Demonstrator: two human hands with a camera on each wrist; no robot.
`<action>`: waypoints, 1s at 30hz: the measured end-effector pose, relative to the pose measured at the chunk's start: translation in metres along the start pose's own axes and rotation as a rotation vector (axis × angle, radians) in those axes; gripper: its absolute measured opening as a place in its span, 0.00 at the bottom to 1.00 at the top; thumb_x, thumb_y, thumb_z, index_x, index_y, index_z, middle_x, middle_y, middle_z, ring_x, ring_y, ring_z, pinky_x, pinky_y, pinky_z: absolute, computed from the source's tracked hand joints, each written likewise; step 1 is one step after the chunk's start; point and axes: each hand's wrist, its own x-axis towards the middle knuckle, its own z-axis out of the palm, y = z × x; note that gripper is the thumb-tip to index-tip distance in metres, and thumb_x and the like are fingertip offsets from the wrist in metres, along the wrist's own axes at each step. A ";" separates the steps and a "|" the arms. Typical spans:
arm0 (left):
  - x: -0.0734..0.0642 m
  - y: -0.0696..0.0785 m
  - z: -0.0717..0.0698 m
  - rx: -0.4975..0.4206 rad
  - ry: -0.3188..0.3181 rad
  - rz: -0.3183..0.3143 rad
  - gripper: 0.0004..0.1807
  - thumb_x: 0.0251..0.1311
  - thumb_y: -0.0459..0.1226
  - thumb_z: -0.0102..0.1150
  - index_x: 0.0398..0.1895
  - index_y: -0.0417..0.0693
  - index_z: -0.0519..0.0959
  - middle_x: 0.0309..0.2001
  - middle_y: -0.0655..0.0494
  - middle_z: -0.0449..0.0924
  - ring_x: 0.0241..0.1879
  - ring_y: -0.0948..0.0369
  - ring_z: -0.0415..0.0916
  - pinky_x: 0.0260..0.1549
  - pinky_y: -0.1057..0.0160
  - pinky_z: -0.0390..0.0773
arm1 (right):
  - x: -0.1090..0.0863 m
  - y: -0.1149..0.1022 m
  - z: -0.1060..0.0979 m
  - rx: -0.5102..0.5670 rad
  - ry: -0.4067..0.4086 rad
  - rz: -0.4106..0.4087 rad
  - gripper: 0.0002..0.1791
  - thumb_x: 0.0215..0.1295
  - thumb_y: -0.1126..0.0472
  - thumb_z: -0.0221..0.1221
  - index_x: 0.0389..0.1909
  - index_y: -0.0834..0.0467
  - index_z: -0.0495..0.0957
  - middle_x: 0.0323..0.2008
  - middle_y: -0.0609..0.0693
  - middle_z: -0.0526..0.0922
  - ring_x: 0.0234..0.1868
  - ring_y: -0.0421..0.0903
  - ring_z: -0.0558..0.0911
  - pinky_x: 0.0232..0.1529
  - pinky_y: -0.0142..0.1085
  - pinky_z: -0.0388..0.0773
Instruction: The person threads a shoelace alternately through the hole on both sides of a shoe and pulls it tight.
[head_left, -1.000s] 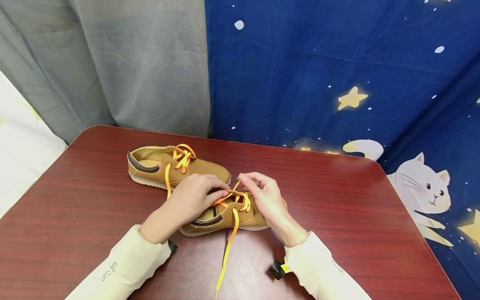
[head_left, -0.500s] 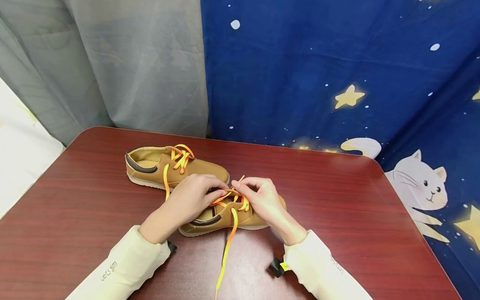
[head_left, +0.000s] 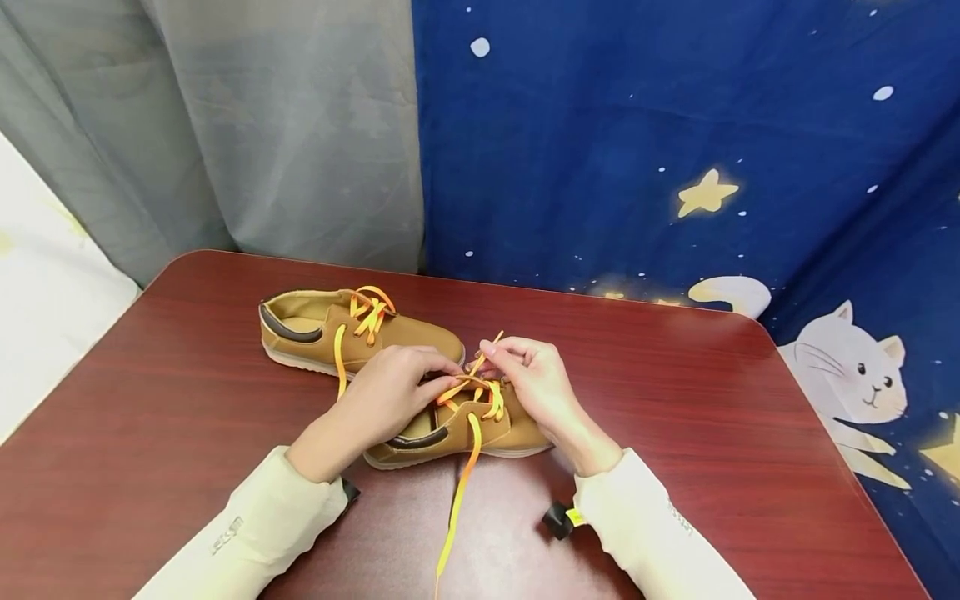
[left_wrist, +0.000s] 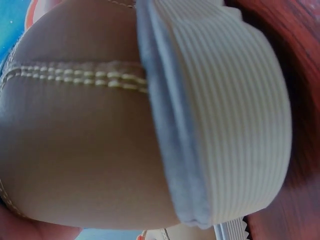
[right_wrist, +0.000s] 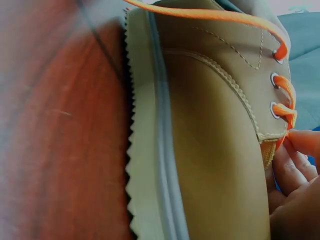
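Note:
Two tan lace-up shoes with pale soles lie on the table. Over the nearer shoe point(head_left: 420, 454), my left hand point(head_left: 382, 396) pinches the far edge of its lacing opening between thumb and forefinger. My right hand point(head_left: 543, 387) pinches the orange-yellow shoelace point(head_left: 482, 354) above the eyelets, with the lace's tip sticking up past the fingertips. The lace's other end point(head_left: 457, 508) hangs over the near side onto the table. In the right wrist view, fingers point(right_wrist: 302, 142) are close by the lowest eyelets. Stitched upper point(left_wrist: 85, 135) and ribbed sole point(left_wrist: 240, 115) fill the left wrist view.
The second shoe point(head_left: 420, 333) lies just behind, its toe close to the nearer shoe, its own lace trailing down the side. The red-brown table point(head_left: 675, 400) extends to both sides. Grey point(head_left: 300, 142) and blue star-print curtains point(head_left: 600, 142) hang behind it.
My right hand dipped toward the eyelets, then rose slightly, and more of the lace's tip now shows above its fingers. The left hand keeps its place on the shoe.

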 end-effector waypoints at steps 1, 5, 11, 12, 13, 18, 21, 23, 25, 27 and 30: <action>0.001 0.000 0.000 -0.003 -0.003 -0.002 0.04 0.63 0.39 0.67 0.38 0.53 0.89 0.34 0.62 0.87 0.37 0.62 0.84 0.42 0.58 0.81 | 0.002 -0.001 -0.001 0.009 0.002 0.005 0.17 0.71 0.59 0.61 0.44 0.72 0.82 0.28 0.45 0.89 0.32 0.39 0.88 0.42 0.32 0.85; 0.002 0.000 0.000 -0.005 -0.008 0.005 0.04 0.63 0.39 0.67 0.38 0.53 0.89 0.33 0.63 0.87 0.36 0.63 0.83 0.42 0.58 0.81 | 0.011 -0.006 -0.007 0.025 0.020 0.011 0.17 0.71 0.59 0.61 0.45 0.73 0.81 0.23 0.40 0.87 0.29 0.38 0.86 0.45 0.41 0.86; 0.003 0.004 0.003 -0.010 -0.008 -0.008 0.04 0.64 0.41 0.67 0.37 0.55 0.89 0.31 0.65 0.85 0.33 0.65 0.81 0.40 0.60 0.80 | 0.025 -0.017 -0.022 -0.084 0.034 -0.049 0.18 0.71 0.56 0.62 0.43 0.70 0.83 0.22 0.37 0.87 0.29 0.39 0.86 0.42 0.37 0.83; 0.004 0.005 0.004 -0.011 -0.011 -0.010 0.04 0.64 0.41 0.66 0.37 0.55 0.89 0.31 0.65 0.85 0.33 0.65 0.80 0.40 0.60 0.80 | 0.028 -0.019 -0.026 -0.107 0.040 -0.060 0.17 0.71 0.56 0.62 0.42 0.69 0.84 0.22 0.37 0.87 0.29 0.39 0.86 0.40 0.35 0.82; 0.005 0.006 0.004 -0.013 -0.011 -0.011 0.04 0.64 0.41 0.66 0.37 0.56 0.89 0.31 0.65 0.85 0.33 0.65 0.80 0.40 0.60 0.80 | 0.030 -0.022 -0.029 -0.125 0.047 -0.070 0.17 0.71 0.55 0.62 0.42 0.68 0.84 0.22 0.36 0.86 0.29 0.39 0.85 0.39 0.34 0.81; 0.008 0.010 0.006 -0.023 -0.006 0.003 0.04 0.64 0.42 0.66 0.35 0.56 0.88 0.29 0.66 0.85 0.31 0.66 0.78 0.38 0.61 0.78 | 0.040 -0.035 -0.047 -0.169 0.069 -0.103 0.16 0.72 0.54 0.61 0.41 0.66 0.84 0.22 0.35 0.86 0.28 0.36 0.85 0.37 0.30 0.79; 0.009 0.010 0.007 -0.030 -0.013 0.010 0.03 0.64 0.42 0.66 0.34 0.57 0.88 0.28 0.66 0.84 0.30 0.66 0.75 0.36 0.62 0.76 | 0.046 -0.041 -0.054 -0.177 0.079 -0.106 0.16 0.72 0.54 0.61 0.42 0.66 0.84 0.22 0.36 0.86 0.28 0.36 0.84 0.36 0.29 0.79; 0.009 0.009 0.007 -0.031 -0.017 0.004 0.04 0.64 0.42 0.66 0.35 0.57 0.88 0.29 0.66 0.84 0.30 0.67 0.75 0.37 0.62 0.76 | 0.050 -0.044 -0.056 -0.179 0.088 -0.110 0.16 0.72 0.54 0.61 0.42 0.66 0.84 0.22 0.36 0.86 0.28 0.36 0.84 0.35 0.28 0.78; 0.008 0.008 0.008 -0.028 -0.018 -0.005 0.04 0.64 0.43 0.66 0.35 0.57 0.88 0.29 0.67 0.84 0.30 0.67 0.75 0.37 0.63 0.76 | 0.054 -0.046 -0.055 -0.182 0.093 -0.115 0.16 0.71 0.54 0.62 0.41 0.66 0.84 0.22 0.35 0.85 0.27 0.36 0.84 0.35 0.28 0.77; 0.008 0.008 0.007 -0.024 -0.017 -0.010 0.04 0.64 0.43 0.66 0.35 0.57 0.88 0.29 0.67 0.84 0.30 0.67 0.76 0.37 0.62 0.76 | 0.058 -0.047 -0.052 -0.183 0.094 -0.119 0.16 0.71 0.54 0.62 0.41 0.66 0.84 0.21 0.35 0.85 0.27 0.36 0.84 0.34 0.27 0.77; 0.009 0.008 0.008 -0.015 -0.014 -0.012 0.04 0.64 0.43 0.66 0.35 0.57 0.88 0.29 0.67 0.84 0.30 0.67 0.76 0.37 0.62 0.77 | 0.061 -0.047 -0.047 -0.188 0.083 -0.117 0.16 0.71 0.54 0.62 0.40 0.65 0.84 0.23 0.38 0.87 0.28 0.37 0.84 0.34 0.28 0.77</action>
